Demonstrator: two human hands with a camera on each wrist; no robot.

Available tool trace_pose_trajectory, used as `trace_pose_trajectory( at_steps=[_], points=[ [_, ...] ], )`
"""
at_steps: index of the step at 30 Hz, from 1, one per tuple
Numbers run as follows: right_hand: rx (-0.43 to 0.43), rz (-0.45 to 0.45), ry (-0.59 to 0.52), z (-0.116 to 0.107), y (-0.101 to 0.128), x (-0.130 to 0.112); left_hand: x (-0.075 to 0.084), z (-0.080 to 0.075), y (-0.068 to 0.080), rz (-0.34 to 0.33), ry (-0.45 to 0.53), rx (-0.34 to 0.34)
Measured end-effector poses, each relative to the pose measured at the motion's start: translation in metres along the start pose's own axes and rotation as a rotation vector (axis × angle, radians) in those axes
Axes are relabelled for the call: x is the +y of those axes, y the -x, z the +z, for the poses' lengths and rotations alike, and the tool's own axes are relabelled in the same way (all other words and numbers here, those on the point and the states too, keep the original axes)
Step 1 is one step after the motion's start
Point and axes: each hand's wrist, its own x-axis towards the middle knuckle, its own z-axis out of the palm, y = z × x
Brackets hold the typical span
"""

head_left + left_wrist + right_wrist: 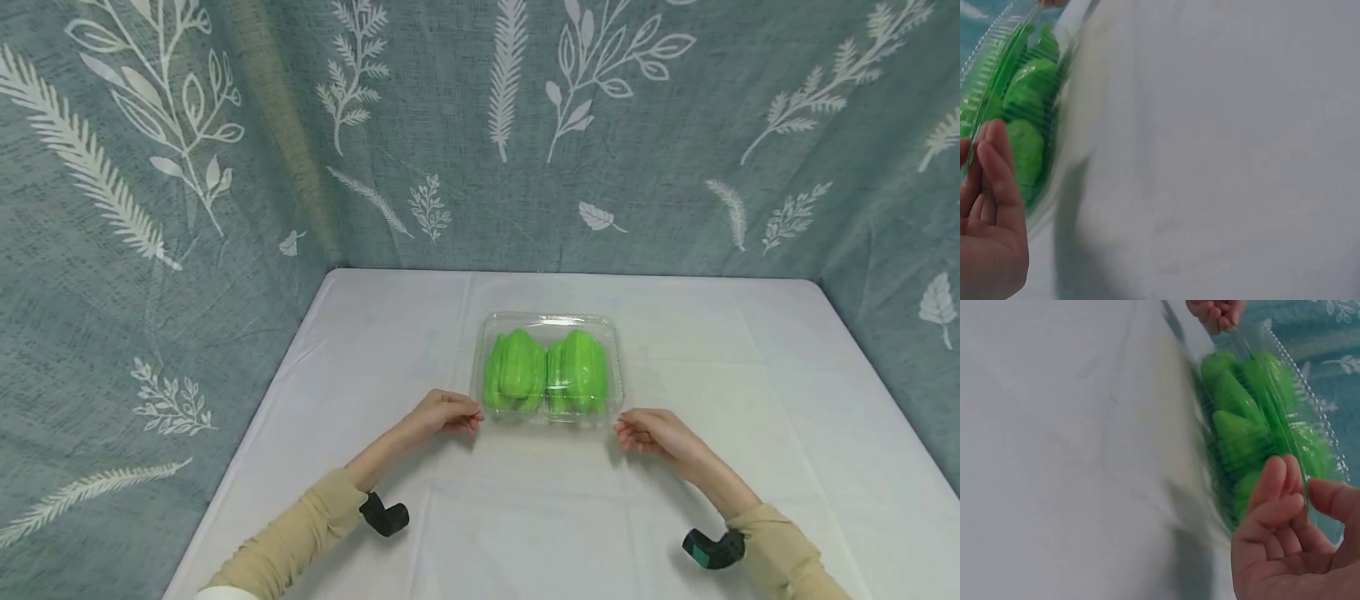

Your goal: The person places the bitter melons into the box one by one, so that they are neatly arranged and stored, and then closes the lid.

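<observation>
A clear plastic clamshell box (547, 319) lies shut on the white table (787, 400), holding two bright green ridged peppers (516, 371) side by side. My left hand (450, 413) is at the box's near left corner, and its curled fingers (997, 162) pinch the thin rim of the box (997, 56). At the near right corner my right hand (647, 431) pinches the rim between thumb and fingers (1279, 481). The peppers (1241, 419) show through the ribbed lid. In the right wrist view the left hand (1216, 312) appears at the far end of the box (1310, 406).
A blue-grey cloth with white leaf prints (525, 125) hangs close round the table on the left, back and right. White tablecloth stretches on both sides of the box and in front of it. Black wrist cameras (386, 515) sit on both beige sleeves.
</observation>
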Motion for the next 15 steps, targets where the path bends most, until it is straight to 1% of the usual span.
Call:
trace_pose_trajectory(
  at_steps=[2, 5, 7, 9, 11, 13, 15],
  points=[
    [0.032, -0.005, -0.035, 0.0027, -0.0006, 0.002, -0.0009, 0.004, -0.0001, -0.001, 0.047, 0.044],
    [0.08, -0.012, -0.055, 0.0073, -0.0017, 0.0036, -0.0003, 0.0088, -0.0003, 0.0, 0.092, 0.107],
    [0.105, -0.021, -0.064, 0.0098, -0.0023, 0.0044, 0.0005, 0.0104, -0.0007, -0.003, 0.11, 0.131],
    [0.12, -0.031, -0.082, 0.0113, -0.002, 0.0054, 0.0009, 0.0106, -0.0016, -0.011, 0.112, 0.125],
    [0.125, -0.03, -0.102, 0.0114, -0.0013, 0.0067, 0.0008, 0.0091, -0.0026, -0.026, 0.104, 0.101],
    [0.111, -0.018, -0.124, 0.0097, -0.0005, 0.0084, 0.0001, 0.0062, -0.0035, -0.031, 0.08, 0.066],
    [0.074, -0.001, -0.129, 0.0061, 0.0007, 0.01, -0.0002, 0.0025, -0.0038, -0.036, 0.043, 0.024]
  ],
)
